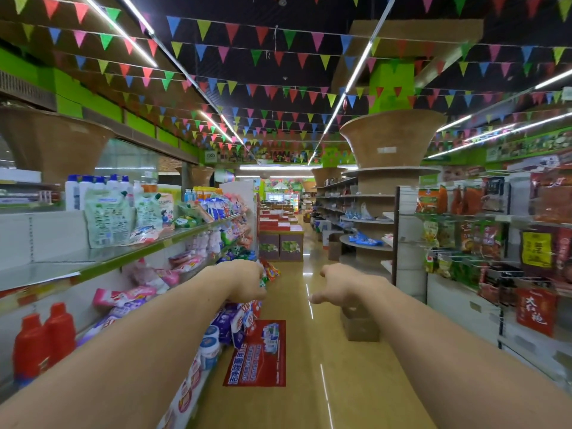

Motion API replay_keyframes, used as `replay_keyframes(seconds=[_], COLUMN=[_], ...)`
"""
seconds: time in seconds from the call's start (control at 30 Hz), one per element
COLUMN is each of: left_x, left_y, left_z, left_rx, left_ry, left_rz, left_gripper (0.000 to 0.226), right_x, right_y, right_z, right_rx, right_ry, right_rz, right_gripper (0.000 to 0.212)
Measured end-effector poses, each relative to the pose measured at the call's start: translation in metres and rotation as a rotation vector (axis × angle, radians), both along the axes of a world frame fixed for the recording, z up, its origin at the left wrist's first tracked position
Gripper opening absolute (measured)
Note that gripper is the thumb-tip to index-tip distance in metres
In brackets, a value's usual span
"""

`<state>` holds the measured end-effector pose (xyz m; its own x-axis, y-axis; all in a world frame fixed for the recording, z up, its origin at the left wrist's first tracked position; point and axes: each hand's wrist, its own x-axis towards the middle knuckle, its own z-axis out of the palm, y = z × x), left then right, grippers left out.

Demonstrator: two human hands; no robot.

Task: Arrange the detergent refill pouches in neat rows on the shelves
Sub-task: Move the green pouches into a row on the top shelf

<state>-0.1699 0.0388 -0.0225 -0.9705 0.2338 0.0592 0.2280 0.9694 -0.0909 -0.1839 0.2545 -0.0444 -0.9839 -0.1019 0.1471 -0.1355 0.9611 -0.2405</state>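
Green-edged shelf (173, 243): taken as the landmark; a top shelf on the left of the aisle, with bare metal at its near end.
Pouches (108, 219): pale green and white refill pouches are stood leaning at the back of that shelf, some slumped forward; more pink and purple pouches are seen jumbled on the shelves below it.
Left hand (247, 281): held out below the far end of the shelf, fingers curled near a crumpled packet; whether anything is gripped cannot be told.
Right hand (339, 286): held out over the floor, well apart from the shelf, fingers loosely curled, nothing held.
Step in hand: judged to be a reach toward the lower pouches.
Good practice: each pouch is best taken by its top seam, stood upright, faced forward and pushed back against its neighbour, so that a straight row is kept.
Risk: soft pouches may slump or slide off the edge.
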Motion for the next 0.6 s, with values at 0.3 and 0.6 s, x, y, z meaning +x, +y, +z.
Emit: replay_keyframes(seconds=[0.3, 0.6], left_x=[-0.179, -0.352], left_y=[-0.024, -0.018], left_z=[0.014, 0.008], left_rx=[-0.011, -0.005], left_ry=[0.017, 0.003], left_rz=[-0.042, -0.001], left_gripper=[0.054, 0.057], right_x=[-0.171, -0.341], right_y=[-0.022, -0.02], right_z=[0.02, 0.027], right_rx=[-0.044, -0.014], right_ry=[0.017, 0.033], right_rz=[-0.01, 0.052], right_gripper=[0.078, 0.07])
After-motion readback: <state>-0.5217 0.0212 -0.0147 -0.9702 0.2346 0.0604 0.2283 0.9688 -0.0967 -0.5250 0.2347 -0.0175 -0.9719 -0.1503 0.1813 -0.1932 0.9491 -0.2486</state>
